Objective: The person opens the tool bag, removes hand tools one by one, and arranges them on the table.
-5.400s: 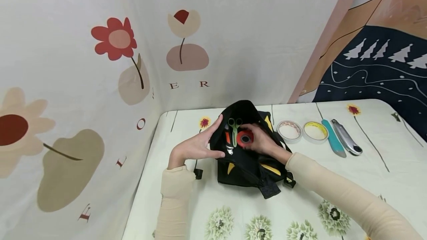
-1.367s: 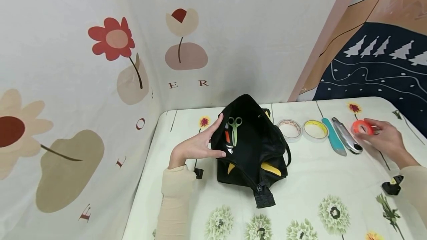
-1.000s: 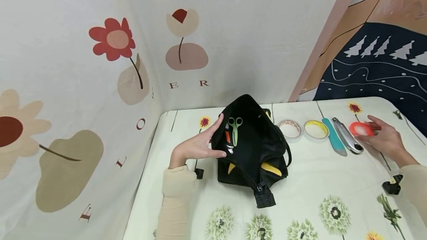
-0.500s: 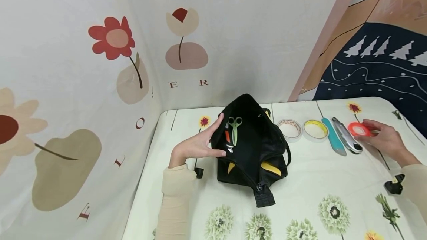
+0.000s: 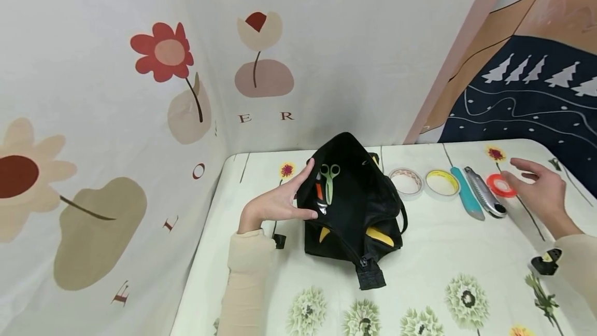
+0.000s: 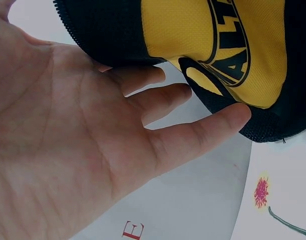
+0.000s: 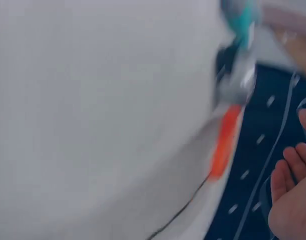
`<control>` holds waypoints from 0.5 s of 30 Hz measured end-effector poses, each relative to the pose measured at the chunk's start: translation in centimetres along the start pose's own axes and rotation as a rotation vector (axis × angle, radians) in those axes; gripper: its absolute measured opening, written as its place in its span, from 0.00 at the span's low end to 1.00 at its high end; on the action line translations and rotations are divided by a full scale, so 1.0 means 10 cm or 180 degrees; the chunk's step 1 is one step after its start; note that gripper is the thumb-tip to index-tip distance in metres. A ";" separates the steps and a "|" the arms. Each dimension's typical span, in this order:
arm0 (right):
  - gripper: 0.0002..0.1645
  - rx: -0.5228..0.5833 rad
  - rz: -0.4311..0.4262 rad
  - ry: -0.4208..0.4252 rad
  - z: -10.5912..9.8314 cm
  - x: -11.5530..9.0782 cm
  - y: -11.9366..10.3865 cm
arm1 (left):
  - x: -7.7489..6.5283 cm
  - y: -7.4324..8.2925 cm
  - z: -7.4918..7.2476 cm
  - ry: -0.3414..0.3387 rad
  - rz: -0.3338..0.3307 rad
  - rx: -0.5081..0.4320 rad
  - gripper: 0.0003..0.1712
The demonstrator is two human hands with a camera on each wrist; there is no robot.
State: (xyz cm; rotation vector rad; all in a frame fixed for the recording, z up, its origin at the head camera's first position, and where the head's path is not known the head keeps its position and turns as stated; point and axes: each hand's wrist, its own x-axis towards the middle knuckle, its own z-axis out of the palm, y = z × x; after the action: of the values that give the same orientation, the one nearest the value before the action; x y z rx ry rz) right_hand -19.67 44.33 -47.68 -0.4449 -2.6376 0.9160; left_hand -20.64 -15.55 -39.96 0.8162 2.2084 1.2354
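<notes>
A black bag [image 5: 347,232] with yellow patches stands on the table with its mouth spread wide. My left hand [image 5: 275,204] touches its left rim, thumb and forefinger stretched apart. In the left wrist view the other fingers [image 6: 193,140] extend beside the bag's yellow panel [image 6: 180,27]. Inside the bag are green-handled scissors [image 5: 329,185] and an orange-and-black tool [image 5: 319,191], its kind unclear. A red roll of tape [image 5: 500,185] lies flat at the right. My right hand [image 5: 543,191] hovers just beside it, holding nothing. The right wrist view is blurred.
Between bag and red tape stand, in a row, two clear tape rolls [image 5: 404,182] [image 5: 441,184], a teal-handled cutter [image 5: 468,196] and a grey utility knife [image 5: 485,191]. A patterned curtain [image 5: 326,56] borders the table's back and left.
My right hand took the red tape roll out of the bag, laid it right of the utility knife, and has just let go. My left hand stays at the bag's rim.
</notes>
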 end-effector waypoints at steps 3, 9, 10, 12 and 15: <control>0.33 0.0223 -0.0260 0.0116 0.05 -0.07 -0.24 | 0.00 -0.01 0.00 -0.0011 0.0001 -0.0036 0.71; 0.32 0.0582 -0.0725 0.0129 0.18 -0.23 -0.75 | -0.01 -0.01 -0.01 -0.0032 0.0029 -0.0098 0.71; 0.33 0.0640 -0.0797 0.0116 0.20 -0.25 -0.83 | -0.01 -0.01 -0.01 -0.0034 0.0031 -0.0101 0.71; 0.34 0.0762 -0.0910 0.0082 0.22 -0.31 -0.97 | 0.00 -0.01 -0.01 -0.0036 0.0023 -0.0104 0.71; 0.33 0.1027 -0.1014 0.0002 0.25 -0.38 -1.19 | 0.00 -0.01 0.00 -0.0026 -0.0001 -0.0100 0.71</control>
State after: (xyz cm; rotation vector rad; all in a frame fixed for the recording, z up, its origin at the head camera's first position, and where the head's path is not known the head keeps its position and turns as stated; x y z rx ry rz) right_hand -19.45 32.59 -42.69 0.0522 -2.3989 1.1965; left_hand -20.68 -15.58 -39.99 0.8072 2.1771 1.2613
